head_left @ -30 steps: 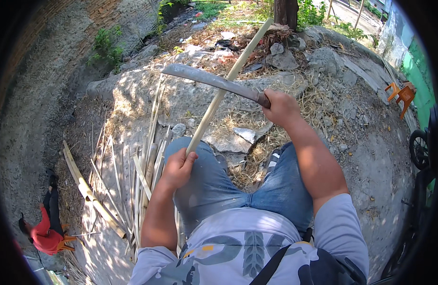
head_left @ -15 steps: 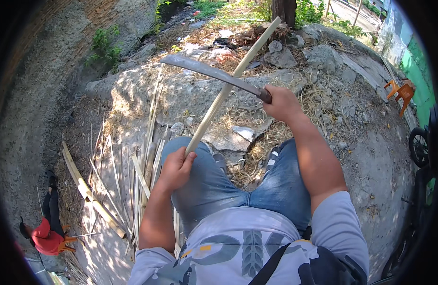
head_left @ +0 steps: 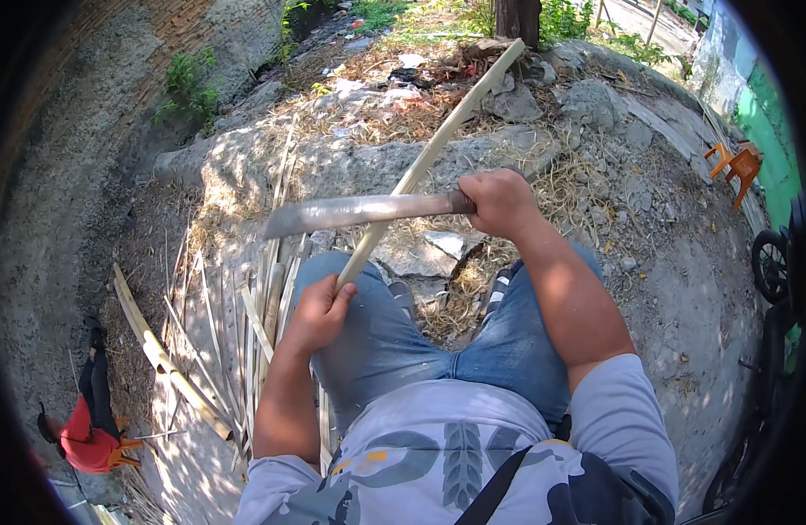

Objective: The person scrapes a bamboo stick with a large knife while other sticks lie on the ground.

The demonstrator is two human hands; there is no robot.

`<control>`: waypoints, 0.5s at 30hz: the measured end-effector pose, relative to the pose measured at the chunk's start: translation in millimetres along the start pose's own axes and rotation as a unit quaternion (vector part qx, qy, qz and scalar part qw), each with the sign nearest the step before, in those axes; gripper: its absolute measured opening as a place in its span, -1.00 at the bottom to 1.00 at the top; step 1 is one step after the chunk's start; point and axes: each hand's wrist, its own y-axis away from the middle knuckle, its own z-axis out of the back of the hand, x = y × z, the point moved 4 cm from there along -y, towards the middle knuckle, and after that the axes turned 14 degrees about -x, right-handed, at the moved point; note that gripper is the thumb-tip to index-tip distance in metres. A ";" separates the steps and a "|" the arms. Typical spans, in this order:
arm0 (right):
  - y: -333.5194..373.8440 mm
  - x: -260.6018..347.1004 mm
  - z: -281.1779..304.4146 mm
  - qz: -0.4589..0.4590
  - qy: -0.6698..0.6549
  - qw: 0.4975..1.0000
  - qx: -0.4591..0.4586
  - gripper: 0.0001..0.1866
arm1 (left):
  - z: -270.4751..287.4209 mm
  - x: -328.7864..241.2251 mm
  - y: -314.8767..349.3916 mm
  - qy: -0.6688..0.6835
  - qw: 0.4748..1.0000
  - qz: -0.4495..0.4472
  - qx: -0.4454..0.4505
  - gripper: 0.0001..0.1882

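Left hand (head_left: 320, 312) and right hand (head_left: 501, 203) are seen closed in the head view, the near end of a pale strip (head_left: 451, 129) being gripped by the left and the handle of a machete (head_left: 350, 211) by the right. Between the hands, the strip is crossed by the blurred blade, contact being unclear. Left of the left hand, loose strips (head_left: 257, 324) are strewn on the ground (head_left: 180, 472).

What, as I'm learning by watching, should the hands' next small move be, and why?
With the right hand, perhaps ease the machete outward along the bamboo strip: its blade crosses nearer the left hand gripping the lower end than the far tip.
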 end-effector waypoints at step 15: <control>5.1 33.6 -11.2 0.084 -0.018 0.996 -0.020 -0.84 | -5.2 2.2 -2.8 0.013 0.994 -0.077 -0.070 -0.67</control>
